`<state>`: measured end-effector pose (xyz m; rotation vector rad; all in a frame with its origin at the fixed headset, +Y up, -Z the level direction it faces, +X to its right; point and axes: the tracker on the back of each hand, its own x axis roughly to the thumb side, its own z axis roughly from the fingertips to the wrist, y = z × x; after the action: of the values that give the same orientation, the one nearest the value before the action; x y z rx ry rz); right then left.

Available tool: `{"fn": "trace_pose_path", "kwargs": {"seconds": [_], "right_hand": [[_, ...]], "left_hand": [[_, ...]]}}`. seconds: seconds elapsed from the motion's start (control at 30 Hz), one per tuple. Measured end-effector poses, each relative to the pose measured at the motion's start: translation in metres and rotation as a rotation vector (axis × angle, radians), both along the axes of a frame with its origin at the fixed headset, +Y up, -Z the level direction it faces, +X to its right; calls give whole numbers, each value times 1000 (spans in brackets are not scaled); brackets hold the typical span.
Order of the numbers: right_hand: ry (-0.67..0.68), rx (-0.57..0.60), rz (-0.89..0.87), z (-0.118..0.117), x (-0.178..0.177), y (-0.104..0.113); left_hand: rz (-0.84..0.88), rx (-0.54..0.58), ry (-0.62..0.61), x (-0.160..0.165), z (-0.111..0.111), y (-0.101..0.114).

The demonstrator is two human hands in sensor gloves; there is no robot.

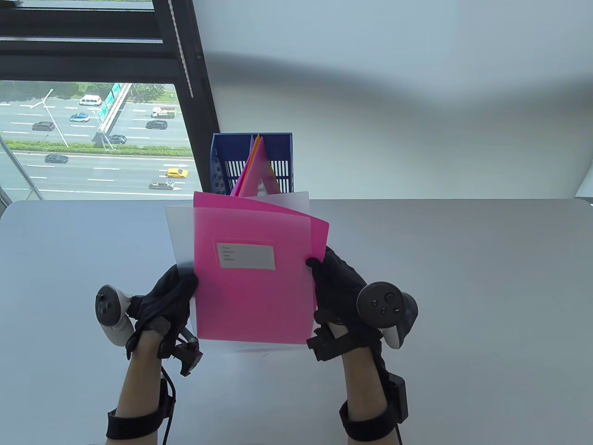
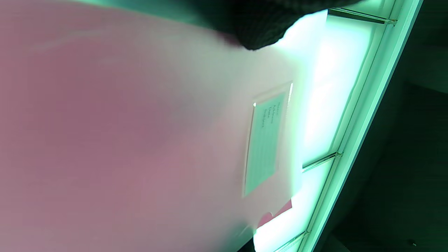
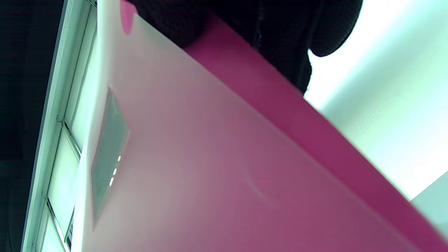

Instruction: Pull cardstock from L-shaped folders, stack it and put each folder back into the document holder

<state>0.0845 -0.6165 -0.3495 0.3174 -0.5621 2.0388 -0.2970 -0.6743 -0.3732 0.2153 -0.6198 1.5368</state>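
Observation:
Both hands hold a clear L-shaped folder (image 1: 180, 236) upright above the table, label (image 1: 245, 256) facing me. Pink cardstock (image 1: 318, 234) sits inside and sticks out past its right and top edges. My left hand (image 1: 183, 287) grips the folder's left edge, thumb on the front. My right hand (image 1: 319, 271) pinches the exposed right edge of the cardstock. In the left wrist view a gloved fingertip (image 2: 259, 31) lies on the folder (image 2: 210, 122). In the right wrist view dark fingers (image 3: 252, 31) hold the cardstock (image 3: 315, 140) beside the folder (image 3: 168, 168).
A blue document holder (image 1: 222, 162) stands at the table's far edge behind the held folder, with more folders (image 1: 257, 171) and coloured sheets leaning in it. The grey table (image 1: 463, 287) spreads to both sides. A window is at the back left.

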Motion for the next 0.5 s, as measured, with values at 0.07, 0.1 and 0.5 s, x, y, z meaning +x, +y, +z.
{"fn": "trace_pose_path", "kwargs": {"seconds": [0.07,0.1,0.5], "right_hand": [[-31,17,-19,1,4,0],[-48,28,-28,1,7,0],[-108,76,-132,4,37,-2]], "left_hand": [[12,1,9,-3,0,0],[20,0,13,-5,0,0],[-39,19,78,-24,5,6]]}}
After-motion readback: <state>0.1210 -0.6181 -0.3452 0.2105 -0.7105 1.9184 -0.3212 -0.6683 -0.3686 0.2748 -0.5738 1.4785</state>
